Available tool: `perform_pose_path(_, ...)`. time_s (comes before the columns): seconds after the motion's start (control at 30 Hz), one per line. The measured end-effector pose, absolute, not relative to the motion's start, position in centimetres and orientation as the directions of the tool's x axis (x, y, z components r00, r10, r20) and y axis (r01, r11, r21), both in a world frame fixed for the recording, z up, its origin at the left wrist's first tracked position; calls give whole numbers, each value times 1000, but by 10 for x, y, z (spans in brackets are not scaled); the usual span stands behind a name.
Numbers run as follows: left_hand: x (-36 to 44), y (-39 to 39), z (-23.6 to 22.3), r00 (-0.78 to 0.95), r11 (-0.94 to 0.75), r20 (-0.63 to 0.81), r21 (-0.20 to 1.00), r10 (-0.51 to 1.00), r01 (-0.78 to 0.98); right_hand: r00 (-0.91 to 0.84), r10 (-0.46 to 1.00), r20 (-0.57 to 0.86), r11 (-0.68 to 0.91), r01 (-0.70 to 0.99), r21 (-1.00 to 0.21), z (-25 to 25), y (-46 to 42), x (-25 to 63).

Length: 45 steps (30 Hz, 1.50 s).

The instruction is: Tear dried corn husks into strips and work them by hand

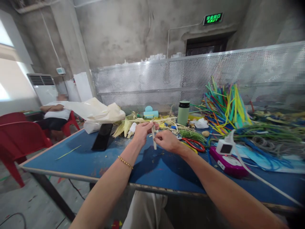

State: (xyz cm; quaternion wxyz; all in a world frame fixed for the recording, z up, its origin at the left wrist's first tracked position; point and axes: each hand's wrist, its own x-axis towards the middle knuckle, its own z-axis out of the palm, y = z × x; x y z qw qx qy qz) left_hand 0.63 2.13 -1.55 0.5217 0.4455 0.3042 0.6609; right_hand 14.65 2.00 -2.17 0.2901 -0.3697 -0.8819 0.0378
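Note:
A narrow pale strip, like dried plant husk, hangs down between my two hands above the blue table. My left hand pinches its upper end between thumb and fingers. Lower down, my right hand is closed with its fingertips against the strip's edge. Just beyond my hands lie dried corn husks and straw-coloured scraps. Red-handled scissors rest right of my right hand, close to a bundle of thin green strands.
A black phone lies left; a green flask stands behind. Colourful strips pile up at right, near a purple power strip with a white charger and cable. A person sits beyond red chairs.

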Motion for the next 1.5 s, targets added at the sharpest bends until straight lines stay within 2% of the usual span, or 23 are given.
perform_pose_path(0.3, 5, 21, -15, -72, -308, 307, 851, 949, -425, -595, 656, 465, 740, 630, -238, -23, 21, 146)
perform_pose_path(0.43, 4, 23, -16, -43, -326, 335, 866, 941, -379, -558, 665, 497, 736, 602, -309, -13, 15, 151)
perform_pose_path(0.5, 4, 23, -16, -18, -357, 368, 887, 930, -293, -462, 640, 614, 744, 572, -345, -5, 13, 157)
perform_pose_path(0.57, 5, 21, -16, 30, -387, 398, 904, 917, -183, -265, 618, 740, 714, 584, -387, 2, 14, 163)
perform_pose_path(0.67, 8, 16, -14, 140, -396, 399, 917, 906, -51, -99, 573, 813, 676, 618, -401, 8, 21, 173)
perform_pose_path(0.77, 10, 13, -14, 225, -401, 387, 916, 894, 20, -200, 556, 806, 705, 627, -331, 7, 27, 177)
perform_pose_path(0.9, 11, 11, -14, 236, -412, 392, 910, 889, 40, -350, 626, 697, 705, 637, -313, 6, 29, 176)
perform_pose_path(1.13, 11, 10, -12, 209, -366, 362, 930, 909, -20, -376, 696, 611, 688, 592, -419, 11, 25, 178)
perform_pose_path(1.3, 11, 12, -12, 247, -379, 373, 925, 894, -25, -320, 745, 585, 642, 582, -499, 11, 24, 177)
perform_pose_path(1.5, 10, 11, -11, 207, -321, 322, 946, 924, -41, -299, 709, 639, 648, 632, -425, 9, 23, 172)
